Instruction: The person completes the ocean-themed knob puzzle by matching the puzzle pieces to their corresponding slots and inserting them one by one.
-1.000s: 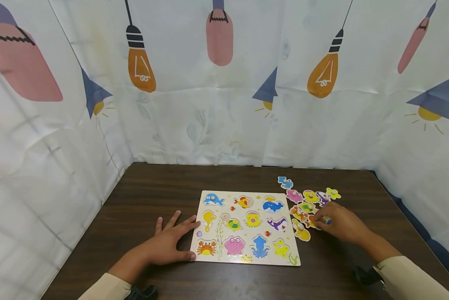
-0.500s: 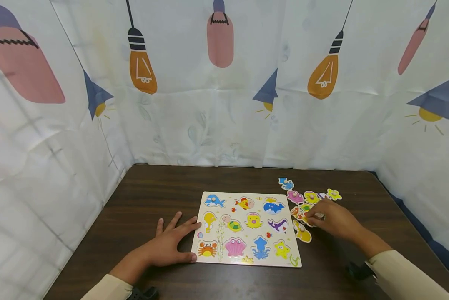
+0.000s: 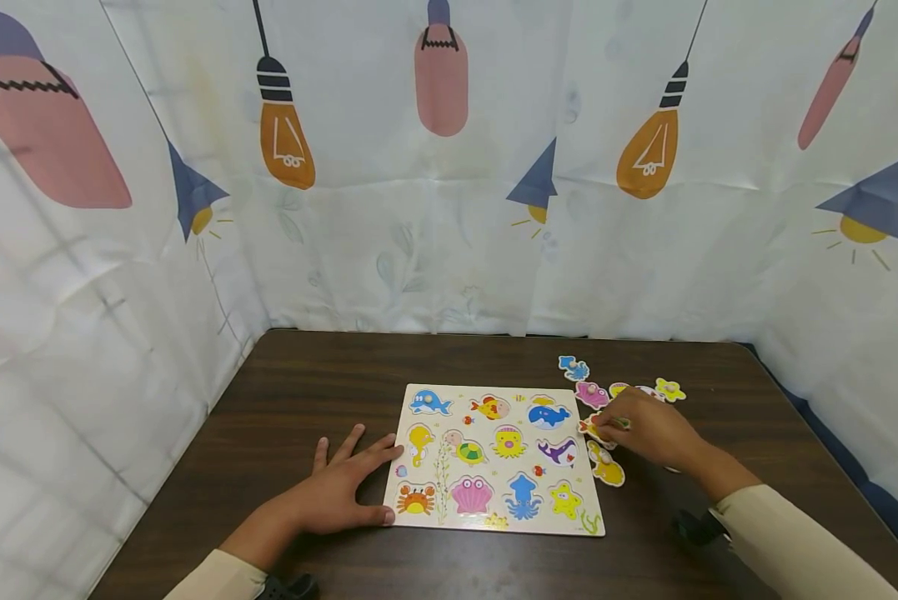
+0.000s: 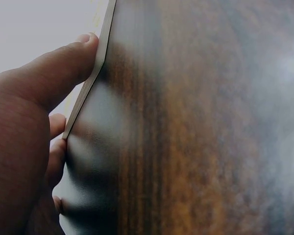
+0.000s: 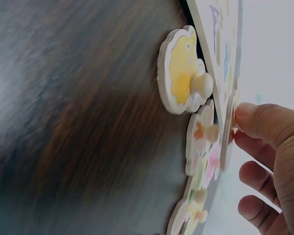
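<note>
A pale puzzle board (image 3: 459,406) with printed sea animals lies at the middle of the table. My left hand (image 3: 336,490) rests spread at its left side, thumb and fingertips touching the edge. My right hand (image 3: 651,429) is above the loose pieces just right of the board. In the right wrist view its thumb and forefinger pinch a thin wooden puzzle piece (image 5: 227,139), raised and seen edge-on. Its visible tip looks orange and yellow in the head view. Below, a yellow knobbed piece (image 3: 606,467) and an orange one (image 5: 200,133) lie beside the board.
Behind the right hand lie more knobbed pieces: a blue one (image 3: 574,367), a pink shell (image 3: 591,395) and a yellow star (image 3: 670,389). The dark wooden table (image 3: 328,367) meets a patterned white curtain (image 3: 403,275) at the back.
My right hand has moved left and slightly away from me, towards the board, with the piece in its fingers. The left hand has stayed at the board's edge.
</note>
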Demonstrator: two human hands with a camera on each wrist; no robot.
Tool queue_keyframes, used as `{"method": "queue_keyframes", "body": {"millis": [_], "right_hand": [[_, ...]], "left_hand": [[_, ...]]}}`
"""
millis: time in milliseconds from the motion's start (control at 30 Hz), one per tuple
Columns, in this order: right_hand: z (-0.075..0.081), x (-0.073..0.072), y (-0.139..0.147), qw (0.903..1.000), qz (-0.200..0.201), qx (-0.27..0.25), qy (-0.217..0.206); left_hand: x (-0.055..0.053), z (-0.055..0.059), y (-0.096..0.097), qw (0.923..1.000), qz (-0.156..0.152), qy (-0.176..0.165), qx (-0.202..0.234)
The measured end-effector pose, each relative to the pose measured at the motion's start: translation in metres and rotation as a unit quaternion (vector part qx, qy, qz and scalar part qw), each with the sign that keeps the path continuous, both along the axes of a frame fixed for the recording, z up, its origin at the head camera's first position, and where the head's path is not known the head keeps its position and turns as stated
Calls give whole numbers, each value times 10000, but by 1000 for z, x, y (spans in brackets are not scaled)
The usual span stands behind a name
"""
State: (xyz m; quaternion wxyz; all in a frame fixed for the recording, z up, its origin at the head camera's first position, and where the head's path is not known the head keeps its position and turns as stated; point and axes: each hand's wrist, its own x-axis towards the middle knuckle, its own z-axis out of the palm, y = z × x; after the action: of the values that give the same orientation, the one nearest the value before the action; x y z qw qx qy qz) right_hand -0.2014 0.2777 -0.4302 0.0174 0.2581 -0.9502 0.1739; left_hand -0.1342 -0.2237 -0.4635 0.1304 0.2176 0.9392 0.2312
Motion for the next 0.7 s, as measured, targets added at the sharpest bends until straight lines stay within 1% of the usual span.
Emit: {"method": "queue_keyframes", "body": {"millis": [233, 400, 533, 600, 700], "right_hand": [[0, -5, -12, 9999, -33, -80, -93], [-2, -10, -20, 9998, 60, -157, -86], [-1, -14, -27, 9997, -6, -168, -197], [-1, -17, -31, 9996, -112, -112, -246], [0, -20, -38, 9997, -91, -99, -221]], "left_hand": [[1, 1, 0, 10000, 18, -13, 10], [1, 1, 0, 10000, 31, -12, 9], [1, 0, 0, 10000, 8, 7, 5], [1, 0, 0, 10000, -11, 12, 28], [1, 0, -1, 10000, -28, -1, 54]]}}
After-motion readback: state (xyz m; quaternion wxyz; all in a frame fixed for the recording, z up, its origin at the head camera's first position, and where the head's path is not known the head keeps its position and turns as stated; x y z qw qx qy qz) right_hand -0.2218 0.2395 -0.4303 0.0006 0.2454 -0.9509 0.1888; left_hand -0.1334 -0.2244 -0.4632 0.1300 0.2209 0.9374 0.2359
